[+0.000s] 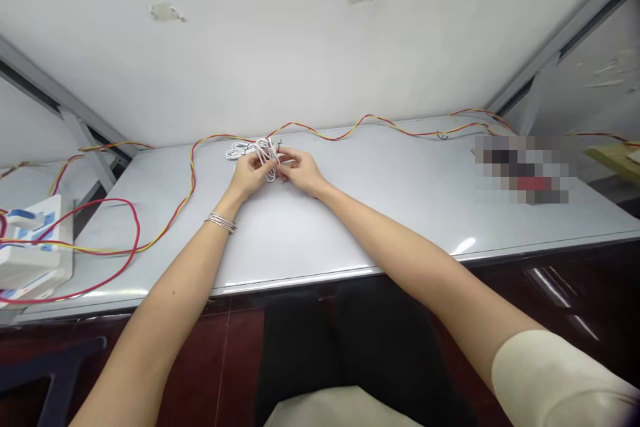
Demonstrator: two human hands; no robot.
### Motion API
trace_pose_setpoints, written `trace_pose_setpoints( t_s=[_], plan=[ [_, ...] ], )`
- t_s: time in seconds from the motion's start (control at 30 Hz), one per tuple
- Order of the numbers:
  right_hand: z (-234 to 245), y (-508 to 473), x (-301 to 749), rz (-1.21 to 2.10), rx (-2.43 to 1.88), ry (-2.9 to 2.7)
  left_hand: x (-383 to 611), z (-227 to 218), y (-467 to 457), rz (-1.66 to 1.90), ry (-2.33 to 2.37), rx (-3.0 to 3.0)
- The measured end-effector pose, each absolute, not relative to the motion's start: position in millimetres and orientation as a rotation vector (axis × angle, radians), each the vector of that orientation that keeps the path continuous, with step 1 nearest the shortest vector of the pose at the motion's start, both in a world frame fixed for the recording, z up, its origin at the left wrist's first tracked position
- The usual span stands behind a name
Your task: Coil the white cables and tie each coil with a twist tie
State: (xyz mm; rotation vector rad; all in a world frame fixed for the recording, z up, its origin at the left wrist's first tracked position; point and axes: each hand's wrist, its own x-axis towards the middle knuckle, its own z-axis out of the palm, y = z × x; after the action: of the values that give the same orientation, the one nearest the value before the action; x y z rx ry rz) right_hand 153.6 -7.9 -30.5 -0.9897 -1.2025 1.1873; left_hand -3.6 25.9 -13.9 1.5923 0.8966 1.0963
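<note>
One thin white cable (261,155) is gathered into several loose loops above the worktop (320,240), near its rear edge and roughly central. One loop trails left, low over the surface. A small dark tip projects at the top of the bundle.

Both hands are held close together at the bundle. The left hand (250,177) pinches the loops between thumb and fingers. The right hand (300,171) pinches them from the opposite side, its fingertips almost meeting those of the left hand.

One stack of thin metal bangles (221,221) encircles the left wrist. One twisted red-and-yellow wire (320,134) runs just behind the cable and curves forward at left. One white box (30,247) with blue markings sits at the left end, among red wire loops. One pixelated object (520,170), not identifiable, lies at right.
</note>
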Motion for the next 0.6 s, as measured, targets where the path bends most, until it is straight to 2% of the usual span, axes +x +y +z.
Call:
trace_pose_setpoints(
  t_s=[0.43,0.6],
  plan=[
    [-24.9,-15.4,154.9,1.189,-0.926,-1.229,4.8,-13.7,20.0,1.202,0.918,1.574],
    [-24.7,-16.8,154.3,1.155,-0.983,-1.205,2.6,-13.6,19.2,1.144,0.949,1.612]
  ],
)
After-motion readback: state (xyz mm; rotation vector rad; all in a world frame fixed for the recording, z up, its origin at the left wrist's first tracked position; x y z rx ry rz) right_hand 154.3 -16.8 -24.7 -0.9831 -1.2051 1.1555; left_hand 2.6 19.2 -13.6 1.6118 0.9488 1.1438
